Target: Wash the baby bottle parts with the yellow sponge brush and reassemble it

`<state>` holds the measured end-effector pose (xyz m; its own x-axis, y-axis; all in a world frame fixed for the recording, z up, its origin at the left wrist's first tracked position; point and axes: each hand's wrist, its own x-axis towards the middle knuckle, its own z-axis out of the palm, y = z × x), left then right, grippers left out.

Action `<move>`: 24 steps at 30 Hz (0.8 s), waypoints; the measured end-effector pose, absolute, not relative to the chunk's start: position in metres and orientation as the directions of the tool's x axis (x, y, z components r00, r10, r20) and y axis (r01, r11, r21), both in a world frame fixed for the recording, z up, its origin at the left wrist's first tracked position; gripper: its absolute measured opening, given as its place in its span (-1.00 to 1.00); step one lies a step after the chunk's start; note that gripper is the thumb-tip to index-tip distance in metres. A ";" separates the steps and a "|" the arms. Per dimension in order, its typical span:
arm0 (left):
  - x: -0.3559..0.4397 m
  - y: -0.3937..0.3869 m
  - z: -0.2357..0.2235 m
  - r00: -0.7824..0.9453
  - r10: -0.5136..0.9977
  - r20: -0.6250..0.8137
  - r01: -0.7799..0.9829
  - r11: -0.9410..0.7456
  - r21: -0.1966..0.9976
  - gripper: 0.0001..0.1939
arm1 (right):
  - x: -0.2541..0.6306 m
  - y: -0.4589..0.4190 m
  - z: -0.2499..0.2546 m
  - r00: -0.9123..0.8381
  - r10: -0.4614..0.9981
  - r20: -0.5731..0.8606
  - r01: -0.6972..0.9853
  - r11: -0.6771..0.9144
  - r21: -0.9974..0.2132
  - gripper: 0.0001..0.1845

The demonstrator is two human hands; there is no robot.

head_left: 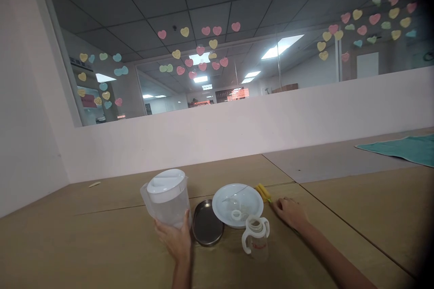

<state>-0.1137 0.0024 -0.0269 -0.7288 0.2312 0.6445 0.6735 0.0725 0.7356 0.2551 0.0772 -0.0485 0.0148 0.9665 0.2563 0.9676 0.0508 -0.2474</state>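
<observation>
My left hand (174,237) is wrapped around the lower right side of a translucent plastic pitcher (171,210) with a white lid. On the table, my right hand (291,212) lies palm down with bent fingers at the green handle end of a yellow sponge bottle brush (263,193); the grip itself is mostly hidden. Between the hands sit an oval metal tray (207,226) and a white bowl (219,205) holding a clear nipple-shaped piece, a white ring (236,215) and a thin stick. In front of the bowl stands an uncapped baby bottle (257,244) with two white handles.
A wood-coloured table (111,239) with seams runs up to a white wall (217,135). Above is a window with heart-shaped notes (200,50). A teal cloth (407,149) lies at the far right, and a small pale strip (95,184) at the far left.
</observation>
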 end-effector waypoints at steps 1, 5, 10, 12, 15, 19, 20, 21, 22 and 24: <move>-0.112 0.001 -0.024 -0.738 0.224 0.636 0.665 0.082 0.742 0.10 | 0.253 0.076 -0.048 0.002 0.971 0.240 0.967 0.059 -0.248 -0.52; -0.091 -0.009 -0.012 -0.633 0.111 0.767 0.771 -0.004 0.637 0.05 | 0.249 0.074 -0.047 -0.037 0.982 0.184 0.970 0.080 -0.231 -0.71; -0.028 -0.012 -0.008 -0.024 0.513 0.858 0.843 -0.451 0.293 -0.65 | 0.249 0.075 -0.048 -0.039 0.989 0.146 0.964 0.075 -0.256 -0.74; -0.003 -0.007 -0.009 0.201 0.675 0.710 0.816 -0.516 0.259 -0.64 | 0.249 0.075 -0.048 -0.035 0.989 0.141 0.962 0.072 -0.265 -0.74; 0.018 0.005 -0.010 0.231 0.767 0.598 0.842 -0.466 0.272 -0.63 | 0.250 0.075 -0.048 -0.032 0.989 0.144 0.960 0.071 -0.272 -0.73; 0.020 0.012 -0.010 0.259 0.803 0.536 0.868 -0.438 0.235 -0.61 | 0.249 0.076 -0.048 -0.023 0.989 0.149 0.959 0.064 -0.276 -0.73; 0.018 0.012 -0.010 0.264 0.804 0.532 0.867 -0.439 0.234 -0.60 | 0.248 0.076 -0.048 -0.021 0.988 0.152 0.959 0.063 -0.278 -0.74; 0.017 0.011 -0.010 0.262 0.805 0.532 0.868 -0.438 0.235 -0.59 | 0.248 0.076 -0.048 -0.021 0.988 0.155 0.958 0.064 -0.279 -0.74; 0.017 0.010 -0.009 0.257 0.806 0.533 0.868 -0.435 0.239 -0.59 | 0.247 0.076 -0.048 -0.020 0.987 0.157 0.957 0.064 -0.282 -0.75; 0.018 0.008 -0.007 0.252 0.810 0.530 0.872 -0.428 0.239 -0.59 | 0.247 0.076 -0.048 -0.020 0.987 0.162 0.955 0.066 -0.288 -0.75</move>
<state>0.0175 0.0077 -0.0073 0.2522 0.8098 0.5297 0.8716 -0.4279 0.2392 0.2465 0.0757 -0.0475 -0.0198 0.9866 0.1618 0.9552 0.0665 -0.2883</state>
